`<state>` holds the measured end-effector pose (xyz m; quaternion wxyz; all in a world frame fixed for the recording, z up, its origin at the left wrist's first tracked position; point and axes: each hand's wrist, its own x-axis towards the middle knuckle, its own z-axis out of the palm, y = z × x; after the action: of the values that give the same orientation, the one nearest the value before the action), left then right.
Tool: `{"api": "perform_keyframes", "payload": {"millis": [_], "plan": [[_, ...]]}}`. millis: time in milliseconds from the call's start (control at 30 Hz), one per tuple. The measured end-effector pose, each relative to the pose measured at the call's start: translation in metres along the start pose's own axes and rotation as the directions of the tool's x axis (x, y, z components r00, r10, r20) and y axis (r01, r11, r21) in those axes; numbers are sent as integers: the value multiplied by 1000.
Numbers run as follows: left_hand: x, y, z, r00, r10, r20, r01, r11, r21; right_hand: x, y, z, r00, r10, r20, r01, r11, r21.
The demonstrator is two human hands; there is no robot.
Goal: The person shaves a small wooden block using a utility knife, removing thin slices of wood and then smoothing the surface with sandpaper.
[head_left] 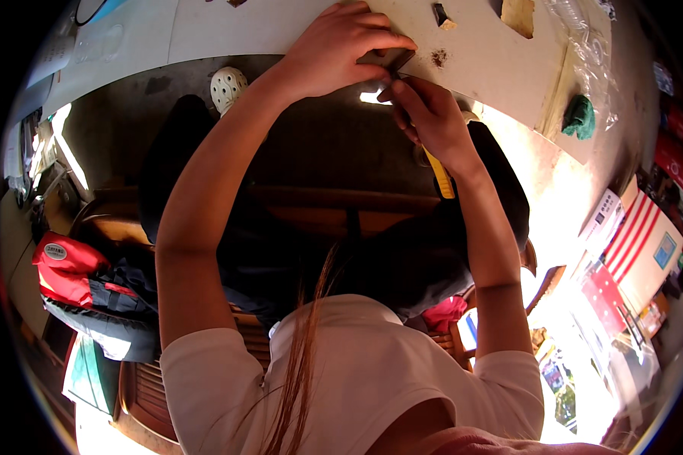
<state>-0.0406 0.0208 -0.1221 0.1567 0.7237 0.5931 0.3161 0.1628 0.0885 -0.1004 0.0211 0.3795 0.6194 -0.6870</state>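
Observation:
At the table's near edge, my left hand (349, 47) is closed on a small dark brown piece (404, 61), pinched between thumb and fingers. My right hand (432, 117) meets it there, its fingers wrapped round a cutter with a yellow handle (439, 174) that sticks out below the palm. The cutter's tip is hard to make out against the dark piece. Brown crumbs (439, 58) lie on the table just right of my left fingertips.
On the pale table (228, 26) are a small dark chunk (443, 17), a torn tan piece (517, 17), clear plastic wrap (584, 45) and a green cloth (579, 117). A red and black bag (72, 262) rests at left. Striped cardboard (645, 235) stands at right.

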Motion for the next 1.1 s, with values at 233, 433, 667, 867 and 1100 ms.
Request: {"api": "perform_keyframes", "payload": {"millis": [233, 433, 667, 867, 1100], "plan": [[-1, -3, 1, 1000, -3, -11, 3, 1000, 1, 4, 1, 4, 997, -69, -42, 67, 996, -62], [0, -5, 1, 1000, -2, -20, 1, 1000, -10, 7, 6, 8, 986, -126, -108, 112, 985, -131], [3, -3, -4, 999, 3, 47, -1, 998, -57, 8, 6, 11, 975, -127, -183, 88, 975, -206], [-4, -11, 9, 998, -13, -60, 1, 981, -192, 7, 6, 11, 991, -83, -107, 70, 991, -117], [-3, 6, 9, 999, -18, -46, 20, 999, 41, 8, 18, 15, 988, 31, -155, -15, 995, 102]]}}
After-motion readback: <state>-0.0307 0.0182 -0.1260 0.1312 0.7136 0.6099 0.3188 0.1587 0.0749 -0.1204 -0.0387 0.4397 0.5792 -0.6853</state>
